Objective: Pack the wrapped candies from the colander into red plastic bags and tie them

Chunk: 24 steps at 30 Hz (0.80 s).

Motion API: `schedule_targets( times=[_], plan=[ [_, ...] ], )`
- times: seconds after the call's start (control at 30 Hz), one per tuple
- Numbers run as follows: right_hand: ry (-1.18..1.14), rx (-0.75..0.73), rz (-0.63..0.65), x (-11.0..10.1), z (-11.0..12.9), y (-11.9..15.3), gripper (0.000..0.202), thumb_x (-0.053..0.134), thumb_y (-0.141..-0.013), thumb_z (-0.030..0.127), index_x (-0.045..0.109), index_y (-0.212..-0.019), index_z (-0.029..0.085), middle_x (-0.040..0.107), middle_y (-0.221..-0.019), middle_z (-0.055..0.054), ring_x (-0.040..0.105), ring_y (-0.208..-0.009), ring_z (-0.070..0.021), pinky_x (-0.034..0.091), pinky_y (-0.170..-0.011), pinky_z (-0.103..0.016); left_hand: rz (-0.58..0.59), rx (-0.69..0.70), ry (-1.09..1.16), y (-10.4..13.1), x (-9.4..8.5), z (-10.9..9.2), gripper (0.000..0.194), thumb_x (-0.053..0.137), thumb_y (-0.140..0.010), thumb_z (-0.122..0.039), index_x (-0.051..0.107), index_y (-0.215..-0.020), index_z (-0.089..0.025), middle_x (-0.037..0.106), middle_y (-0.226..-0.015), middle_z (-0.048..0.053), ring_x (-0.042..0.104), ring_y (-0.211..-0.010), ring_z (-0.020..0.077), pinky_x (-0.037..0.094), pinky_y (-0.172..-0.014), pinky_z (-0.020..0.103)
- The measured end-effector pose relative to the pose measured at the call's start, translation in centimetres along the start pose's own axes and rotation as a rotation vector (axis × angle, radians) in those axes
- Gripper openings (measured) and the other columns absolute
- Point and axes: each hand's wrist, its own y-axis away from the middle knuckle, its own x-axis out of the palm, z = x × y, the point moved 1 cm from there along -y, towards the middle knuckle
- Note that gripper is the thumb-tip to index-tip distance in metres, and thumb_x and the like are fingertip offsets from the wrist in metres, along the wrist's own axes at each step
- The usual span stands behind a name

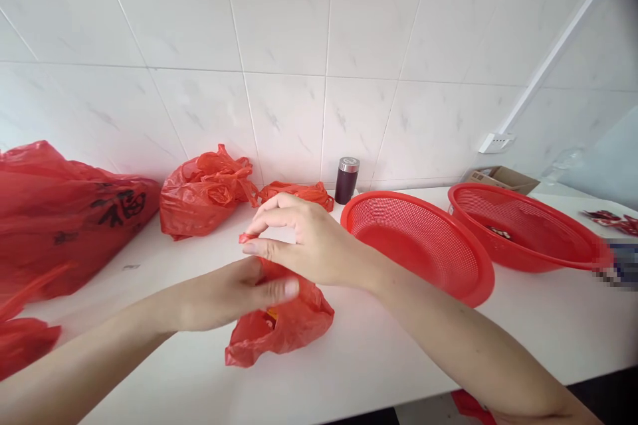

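A small red plastic bag lies on the white table in front of me, with something yellow and dark showing through an opening in its side. My left hand is closed on the upper part of this bag, its thumb stretched across the plastic and slightly blurred; most of its fingers are hidden. Just above, my right hand crosses over the left one. Its thumb and fingertips pinch a small twisted red plastic end, which looks like part of the same bag, though the connection is hidden.
Larger red plastic bags stand at left, with another filled bag and a flatter bag by the tiled wall. A dark tumbler, red basket, second basket holding small items, and cardboard box stand rightward.
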Motion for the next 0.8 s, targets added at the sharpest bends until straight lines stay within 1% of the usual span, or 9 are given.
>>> schedule_targets(
  times=[0.1,0.17,0.23,0.4,0.5,0.57,0.63,0.7,0.8],
  plan=[
    [-0.099,0.078,0.045,0.5,-1.4,1.0,0.025,0.058,-0.09,0.042,0.063,-0.107,0.024,0.064,-0.096,-0.002,0.06,-0.091,-0.0146,0.047,-0.076,-0.029,0.102,-0.154,0.193,0.1,-0.1,1.0,0.041,0.037,-0.094,-0.048,0.07,-0.093,-0.024,0.066,-0.071,0.001,0.062,-0.067,0.0173,0.053,-0.064,0.028],
    [-0.138,0.17,0.056,0.6,-1.9,2.1,0.022,0.053,-0.093,0.042,0.061,-0.103,0.023,0.065,-0.077,0.002,0.058,-0.074,-0.0127,0.045,-0.065,-0.027,0.087,-0.208,0.249,0.2,-0.4,1.6,0.044,0.034,-0.095,-0.048,0.07,-0.093,-0.023,0.062,-0.063,0.0,0.057,-0.058,0.0155,0.05,-0.06,0.028],
    [-0.165,0.22,0.04,0.5,-1.6,3.3,0.019,0.05,-0.095,0.038,0.059,-0.095,0.022,0.064,-0.071,0.004,0.056,-0.066,-0.0113,0.043,-0.062,-0.026,0.103,-0.197,0.275,0.3,-0.8,1.7,0.046,0.035,-0.095,-0.048,0.071,-0.086,-0.022,0.062,-0.061,0.001,0.056,-0.057,0.0161,0.048,-0.059,0.028],
    [-0.195,0.131,0.015,0.5,-0.2,4.9,0.017,0.063,-0.087,0.037,0.062,-0.096,0.023,0.066,-0.091,0.001,0.06,-0.087,-0.0129,0.046,-0.08,-0.027,0.201,-0.036,0.151,0.6,-0.9,0.7,0.021,0.055,-0.087,-0.032,0.073,-0.081,-0.022,0.068,-0.076,0.001,0.061,-0.07,0.0174,0.048,-0.065,0.027],
    [-0.205,0.172,-0.08,1.3,-1.7,4.7,0.023,0.051,-0.095,0.037,0.06,-0.112,0.025,0.064,-0.106,-0.003,0.059,-0.1,-0.0149,0.045,-0.087,-0.03,0.2,0.016,-0.101,0.6,-0.3,0.7,0.021,0.053,-0.082,-0.019,0.073,-0.087,-0.024,0.067,-0.077,0.0,0.059,-0.065,0.0152,0.046,-0.059,0.025],
    [-0.243,0.272,-0.047,2.5,-3.5,4.5,0.03,0.041,-0.099,0.039,0.055,-0.123,0.027,0.064,-0.103,-0.003,0.059,-0.097,-0.0155,0.046,-0.086,-0.032,0.092,0.115,-0.352,0.5,0.2,1.2,0.026,0.047,-0.073,-0.008,0.068,-0.074,-0.022,0.061,-0.065,-0.002,0.052,-0.057,0.0129,0.04,-0.053,0.023],
    [-0.316,0.315,-0.03,3.7,-5.3,4.4,0.034,0.038,-0.099,0.042,0.053,-0.127,0.029,0.064,-0.1,-0.002,0.059,-0.094,-0.0153,0.045,-0.086,-0.033,-0.098,0.238,-0.561,0.3,0.6,1.9,0.024,0.041,-0.067,-0.004,0.058,-0.066,-0.02,0.058,-0.063,-0.001,0.045,-0.052,0.011,0.035,-0.049,0.022],
    [-0.456,0.296,-0.038,4.7,-6.5,4.4,0.034,0.041,-0.098,0.043,0.053,-0.127,0.03,0.062,-0.105,-0.002,0.058,-0.095,-0.015,0.045,-0.087,-0.032,-0.276,0.326,-0.643,0.3,1.1,2.5,0.022,0.039,-0.069,-0.004,0.054,-0.071,-0.02,0.065,-0.082,0.002,0.046,-0.053,0.0094,0.035,-0.048,0.021],
    [-0.659,0.277,-0.002,5.4,-7.1,4.4,0.029,0.048,-0.095,0.044,0.057,-0.115,0.025,0.06,-0.101,-0.001,0.057,-0.089,-0.0138,0.046,-0.08,-0.029,-0.41,0.359,-0.608,0.3,1.6,3.2,0.019,0.04,-0.078,-0.01,0.054,-0.083,-0.021,0.064,-0.109,0.004,0.054,-0.057,0.0085,0.041,-0.05,0.021]
  ],
)
